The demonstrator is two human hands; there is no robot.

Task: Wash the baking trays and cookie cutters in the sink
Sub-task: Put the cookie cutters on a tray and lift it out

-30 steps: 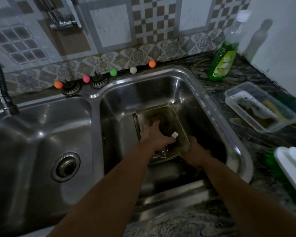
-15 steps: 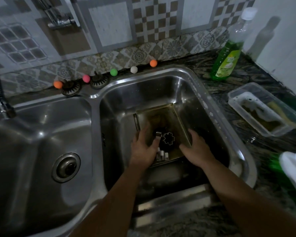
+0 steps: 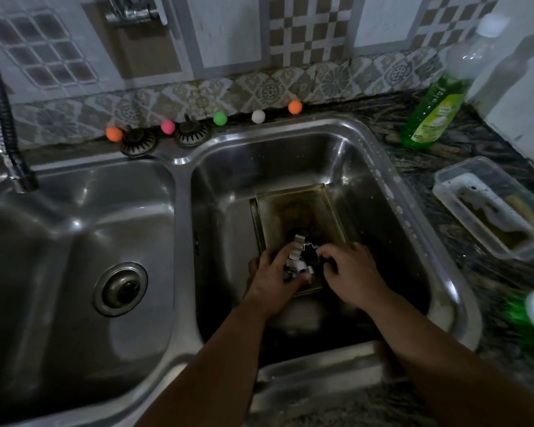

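Note:
A stained metal baking tray (image 3: 299,208) lies in the right basin (image 3: 367,186) of a steel double sink. The edge of a second tray (image 3: 253,220) shows under its left side. Over the tray's near end, my left hand (image 3: 272,278) grips a bunch of metal cookie cutters (image 3: 298,245). My right hand (image 3: 352,275) is close beside it, its curled fingers pinching a dark flower-shaped cutter (image 3: 310,255). The near part of the tray is hidden by both hands.
The left basin (image 3: 59,241) has a drain (image 3: 121,288), and a flexible tap hose (image 3: 0,118) hangs at its far left. Two strainers (image 3: 138,143) and coloured balls (image 3: 219,118) line the back rim. Right counter: green dish soap bottle (image 3: 432,118), clear plastic tub (image 3: 444,192).
My left hand slid from the tray's middle back to its near end and gathered the cutters. My right hand left the tray's right edge and came in to the flower cutter.

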